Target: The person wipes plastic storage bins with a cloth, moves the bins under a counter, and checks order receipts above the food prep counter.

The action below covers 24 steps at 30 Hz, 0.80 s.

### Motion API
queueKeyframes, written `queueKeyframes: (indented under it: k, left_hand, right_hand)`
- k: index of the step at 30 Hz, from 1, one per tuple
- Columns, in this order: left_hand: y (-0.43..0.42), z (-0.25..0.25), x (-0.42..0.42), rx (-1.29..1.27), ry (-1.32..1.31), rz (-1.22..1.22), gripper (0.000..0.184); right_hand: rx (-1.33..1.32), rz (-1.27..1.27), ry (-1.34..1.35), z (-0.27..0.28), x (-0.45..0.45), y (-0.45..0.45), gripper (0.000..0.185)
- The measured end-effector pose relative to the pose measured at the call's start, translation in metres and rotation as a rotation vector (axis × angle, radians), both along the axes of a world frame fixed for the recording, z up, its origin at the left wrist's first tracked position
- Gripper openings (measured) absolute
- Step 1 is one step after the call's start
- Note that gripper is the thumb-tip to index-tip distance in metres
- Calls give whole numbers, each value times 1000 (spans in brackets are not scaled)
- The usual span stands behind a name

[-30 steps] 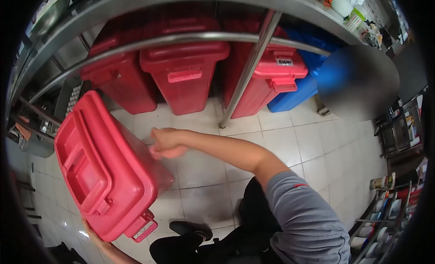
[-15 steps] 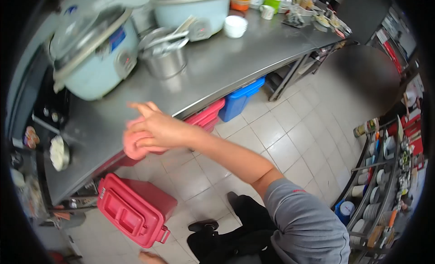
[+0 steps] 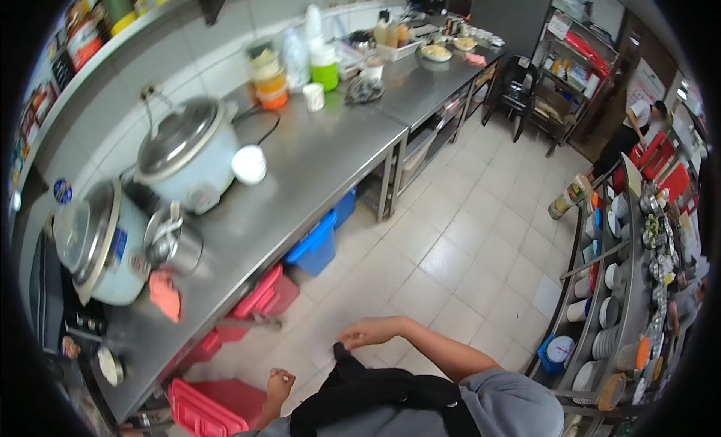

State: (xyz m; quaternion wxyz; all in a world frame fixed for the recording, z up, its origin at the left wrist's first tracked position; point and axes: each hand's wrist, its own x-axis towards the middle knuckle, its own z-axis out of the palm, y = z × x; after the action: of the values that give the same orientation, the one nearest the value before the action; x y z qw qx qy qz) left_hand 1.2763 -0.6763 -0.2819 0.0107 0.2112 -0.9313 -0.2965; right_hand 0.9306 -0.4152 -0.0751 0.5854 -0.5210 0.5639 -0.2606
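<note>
My left hand (image 3: pixel 281 384) hangs low in front of my body, its fingers curled in, and nothing shows in it. Further right, my right hand (image 3: pixel 369 333) is above the floor by my dark trousers, loosely bent with the fingers partly apart and no object visible in them. A crumpled pink cloth (image 3: pixel 165 295) lies on the steel counter (image 3: pixel 229 234), away from both hands. Beside it stand a steel pot (image 3: pixel 180 249) with utensils in it and two pale blue rice cookers, a nearer one (image 3: pixel 120 249) and a farther one (image 3: pixel 191 155).
Under the counter are a blue bin (image 3: pixel 314 245) and a red bin (image 3: pixel 263 293). A red lidded bin (image 3: pixel 214 407) stands on the floor at lower left. Dish shelves (image 3: pixel 601 339) line the right side. Another person (image 3: pixel 638 125) stands at the far right.
My right hand has let go of the pink cloth, which now lies on the counter, and has drawn back towards my body. The view has turned towards the far end of the counter.
</note>
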Motion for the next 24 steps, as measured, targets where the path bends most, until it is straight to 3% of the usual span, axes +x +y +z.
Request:
queueKeyframes:
  k: [1,2,4,6,7,8,10,11,12,13,14,17,19,21,23,24]
  left_hand:
    - [7,32,-39,159,-99,71,19]
    - [3,41,-78,152,-80,51,19]
    - [2,50,-153,55,-166,-196,24]
    - [1,28,-255,-57,-278,-425,30]
    - [12,50,-315,67,-145,-491,32]
    - [23,53,-381,41,-171,-597,31]
    - [57,55,-515,34,-178,-821,29]
    - [77,45,-585,15,-243,-917,30]
    - [109,109,-638,-28,-163,-980,30]
    - [135,134,-692,46,133,-1053,23]
    - [166,176,-739,46,168,-1070,23]
    - [249,260,-851,204,247,-1085,19]
    - [291,308,-900,470,220,-1141,17]
    - [313,357,-928,764,196,-1346,14]
    - [315,404,-945,1006,-10,-1663,13]
    - [319,424,-957,997,-1,-1864,13]
  right_hand:
    - [-77,-200,99,0,-28,1,50]
    - [-153,-399,195,-1,-58,5,49]
    - [-139,-544,201,-12,-121,26,47]
    - [-123,-779,182,-50,-173,69,44]
    - [-135,-890,192,-88,-201,106,42]
    - [28,-1048,316,-149,-223,151,42]
    - [263,-1555,285,-216,-211,262,40]
    - [560,-1691,257,-266,-195,329,36]
    - [773,-1801,222,-286,-179,379,34]
    - [933,-1900,171,-288,-160,422,32]
    - [1062,-1990,102,-284,-143,455,31]
    - [1242,-2083,-104,-274,-133,497,26]
    - [1310,-2044,-224,-277,-147,503,23]
    - [1337,-1949,-318,-286,-175,505,21]
    - [1332,-1822,-374,-300,-219,506,19]
    - [1325,-1749,-373,-311,-249,511,19]
